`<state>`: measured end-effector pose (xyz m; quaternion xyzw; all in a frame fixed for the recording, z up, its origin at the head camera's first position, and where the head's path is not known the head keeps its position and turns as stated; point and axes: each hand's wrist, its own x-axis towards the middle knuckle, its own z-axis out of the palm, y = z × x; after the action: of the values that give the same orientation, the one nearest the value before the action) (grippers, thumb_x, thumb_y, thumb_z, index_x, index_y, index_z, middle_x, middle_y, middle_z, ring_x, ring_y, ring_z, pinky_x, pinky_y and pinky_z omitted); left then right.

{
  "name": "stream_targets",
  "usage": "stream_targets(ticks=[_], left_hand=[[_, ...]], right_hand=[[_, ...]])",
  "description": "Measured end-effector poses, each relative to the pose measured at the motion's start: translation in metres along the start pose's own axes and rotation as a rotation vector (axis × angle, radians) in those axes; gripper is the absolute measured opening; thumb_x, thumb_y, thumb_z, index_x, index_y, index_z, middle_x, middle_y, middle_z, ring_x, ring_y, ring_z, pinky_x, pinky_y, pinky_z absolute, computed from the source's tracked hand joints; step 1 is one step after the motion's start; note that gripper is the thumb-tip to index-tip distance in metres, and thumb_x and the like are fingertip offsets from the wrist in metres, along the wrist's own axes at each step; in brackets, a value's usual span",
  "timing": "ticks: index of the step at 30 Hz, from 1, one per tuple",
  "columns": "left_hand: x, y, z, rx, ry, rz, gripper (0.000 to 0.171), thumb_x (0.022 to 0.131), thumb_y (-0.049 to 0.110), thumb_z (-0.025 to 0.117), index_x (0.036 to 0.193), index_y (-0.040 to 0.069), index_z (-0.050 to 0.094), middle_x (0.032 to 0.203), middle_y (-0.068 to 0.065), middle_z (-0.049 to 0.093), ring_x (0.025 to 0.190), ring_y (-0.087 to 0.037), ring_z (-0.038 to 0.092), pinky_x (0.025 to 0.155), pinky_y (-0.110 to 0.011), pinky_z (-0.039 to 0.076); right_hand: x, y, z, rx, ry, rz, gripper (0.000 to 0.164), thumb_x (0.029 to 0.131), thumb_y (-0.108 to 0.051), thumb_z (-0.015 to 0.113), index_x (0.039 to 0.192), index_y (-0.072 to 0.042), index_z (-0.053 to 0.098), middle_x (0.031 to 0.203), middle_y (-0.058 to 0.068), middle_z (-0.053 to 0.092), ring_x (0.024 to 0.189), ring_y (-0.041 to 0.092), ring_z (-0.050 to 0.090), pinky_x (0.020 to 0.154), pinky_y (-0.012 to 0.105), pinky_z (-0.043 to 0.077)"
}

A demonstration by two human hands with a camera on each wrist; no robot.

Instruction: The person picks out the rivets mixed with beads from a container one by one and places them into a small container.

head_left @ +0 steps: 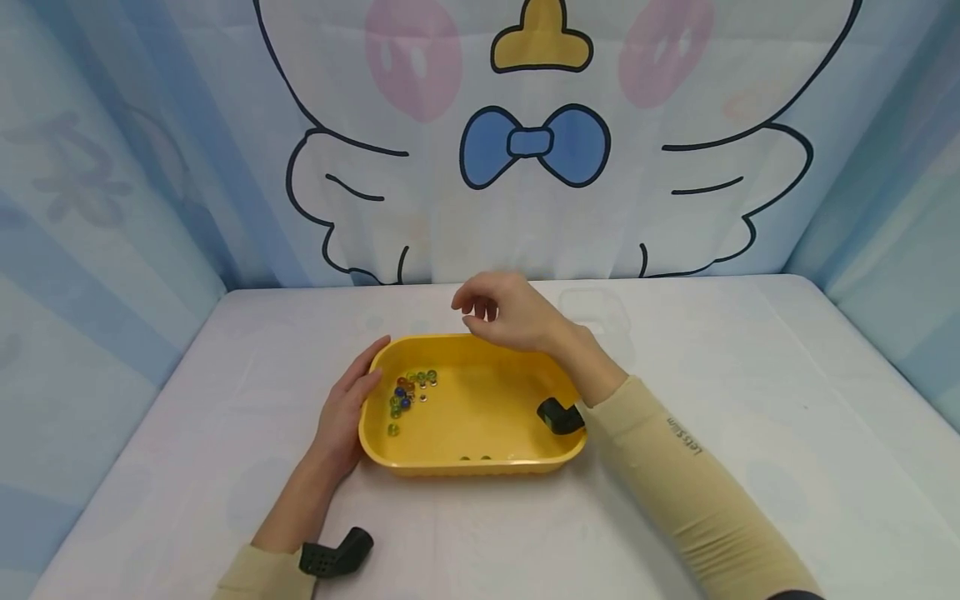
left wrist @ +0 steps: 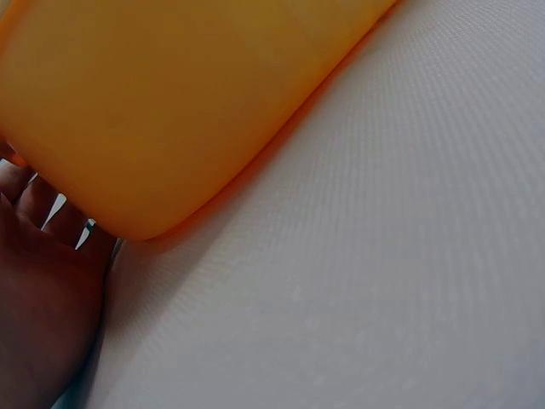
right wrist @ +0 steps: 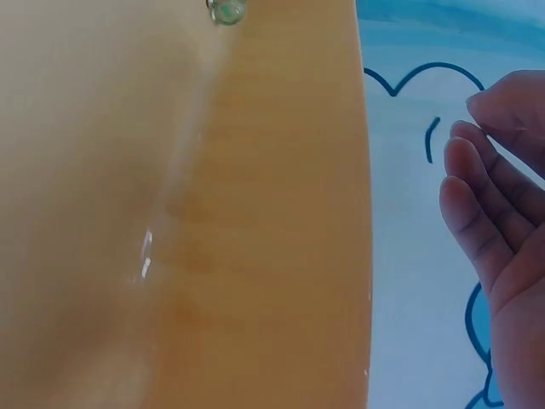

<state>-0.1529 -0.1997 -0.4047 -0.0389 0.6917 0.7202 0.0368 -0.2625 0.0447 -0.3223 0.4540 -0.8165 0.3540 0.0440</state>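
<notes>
Yellow tray (head_left: 487, 417): sits on the white tbl (head_left: 787, 433), nr its far edge.
L hand (head_left: 347, 408): has the tray's L end, thumb at the rim, fingers vs the outer wall.
R hand (head_left: 510, 312): hovers by the far rim, fingers loosely bent & apart from thumb, holding nothing.
Marbles (head_left: 400, 392): in the tray, mostly bunched nr L end, grn/blue/orange; 2 peek over the near rim.

Beyond the white bench (head_left: 750, 400) hangs a far curtain (head_left: 525, 229) with a blue bow (head_left: 531, 142), between a bluish left curtain (head_left: 97, 267) and right curtain (head_left: 892, 217).
</notes>
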Motion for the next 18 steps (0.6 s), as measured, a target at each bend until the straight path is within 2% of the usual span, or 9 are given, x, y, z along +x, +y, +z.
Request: stream_targets(ticks=[8,18], left_hand=[[0.000,0.000,0.001,0.011,0.001,-0.001,0.050,0.107,0.023,0.038,0.157,0.026,0.037,0.160,0.010,0.032,0.145,-0.010,0.029,0.119,-0.033,0.024],[0.000,0.001,0.000,0.020,0.003,-0.006,0.050,0.108,0.023,0.038,0.157,0.027,0.037,0.160,0.010,0.031,0.144,-0.011,0.029,0.119,-0.033,0.025]], right_hand=[[0.001,-0.003,0.007,0.010,-0.046,0.019,0.017,0.090,-0.001,0.067,0.107,-0.002,0.070,0.092,0.003,0.066,0.077,0.017,0.056,0.068,0.027,0.052],[0.002,-0.007,0.020,-0.021,-0.154,0.019,0.018,0.091,-0.002,0.066,0.108,-0.001,0.071,0.090,0.001,0.065,0.078,0.015,0.055,0.071,0.024,0.051]])
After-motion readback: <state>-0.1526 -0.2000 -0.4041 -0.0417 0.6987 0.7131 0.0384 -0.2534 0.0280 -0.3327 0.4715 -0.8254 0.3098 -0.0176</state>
